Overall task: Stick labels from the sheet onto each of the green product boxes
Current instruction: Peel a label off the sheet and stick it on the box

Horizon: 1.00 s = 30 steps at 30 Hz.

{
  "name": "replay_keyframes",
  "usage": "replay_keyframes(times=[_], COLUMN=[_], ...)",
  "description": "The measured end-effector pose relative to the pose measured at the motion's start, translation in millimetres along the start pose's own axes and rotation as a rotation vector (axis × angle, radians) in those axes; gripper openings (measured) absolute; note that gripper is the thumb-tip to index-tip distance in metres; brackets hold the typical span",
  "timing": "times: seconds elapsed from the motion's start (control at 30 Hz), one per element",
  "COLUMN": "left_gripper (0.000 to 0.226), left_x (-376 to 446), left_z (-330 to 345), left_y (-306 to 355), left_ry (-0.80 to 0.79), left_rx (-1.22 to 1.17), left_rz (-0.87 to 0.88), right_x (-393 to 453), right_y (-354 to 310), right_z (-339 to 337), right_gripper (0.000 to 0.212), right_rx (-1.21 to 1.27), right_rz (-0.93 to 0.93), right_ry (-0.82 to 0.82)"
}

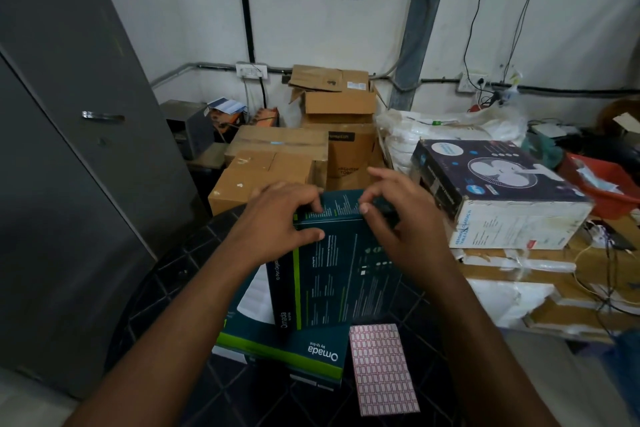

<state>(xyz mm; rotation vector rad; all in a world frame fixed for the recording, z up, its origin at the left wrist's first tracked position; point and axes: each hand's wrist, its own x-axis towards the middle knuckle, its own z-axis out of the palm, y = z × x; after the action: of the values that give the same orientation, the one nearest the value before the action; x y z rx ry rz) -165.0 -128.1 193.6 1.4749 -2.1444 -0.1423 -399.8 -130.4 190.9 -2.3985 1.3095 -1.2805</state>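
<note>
Omada branding marks both dark green boxes on the black round table (173, 274): the upper green box (343, 274) carries "Omada" and "10-Port Giga…" down its left side face, while the lower green box (284, 347) beneath it reads "Omada by tp-link" upside down from this viewpoint, next to a bright green stripe. The upper box's broad face is covered in small white print too fine to read. That box lies on top of the lower one, with its long axis running away from the person toward the cardboard cartons (273, 163), and its far end face turned up toward the camera. The left hand (280, 218) grips the far left corner, fingers curled over the top edge and thumb pressed on the broad face. The right hand (398, 215) has its fingers bent at the far right corner, thumb and forefinger tips pinched on the end face; whether a label sits between them cannot be told. A label sheet (381, 369) of small red-bordered stickers lies flat on the table just right of the lower box. A fan carton (498, 191) printed "TABLE FAN" sits to the right.
</note>
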Motion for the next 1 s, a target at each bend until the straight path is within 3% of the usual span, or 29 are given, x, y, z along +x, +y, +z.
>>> replay_keyframes(times=[0.13,0.2,0.4,0.57,1.0], left_gripper=[0.041,0.043,0.045,0.037,0.032], left_x=[2.0,0.9,3.1,4.8,11.2], left_z=[5.8,6.4,14.5,24.3,20.4], left_y=[0.3,0.5,13.2,11.8,12.8], left_ry=[-0.007,0.017,0.088,0.172,0.155], left_rx=[-0.03,-0.01,0.179,0.025,-0.042], left_rz=[0.0,0.003,0.096,-0.013,-0.068], right_x=[13.3,17.1,22.5,25.6,30.5], right_y=[6.4,12.0,17.4,14.5,8.5], right_z=[5.0,8.8,8.1,9.0,16.3], right_gripper=[0.003,0.005,0.006,0.013,0.015], right_rx=[0.013,0.047,0.051,0.027,-0.003], right_rz=[-0.024,0.004,-0.014,-0.01,-0.036], right_ry=[-0.269,-0.324,-0.375,-0.43,-0.361])
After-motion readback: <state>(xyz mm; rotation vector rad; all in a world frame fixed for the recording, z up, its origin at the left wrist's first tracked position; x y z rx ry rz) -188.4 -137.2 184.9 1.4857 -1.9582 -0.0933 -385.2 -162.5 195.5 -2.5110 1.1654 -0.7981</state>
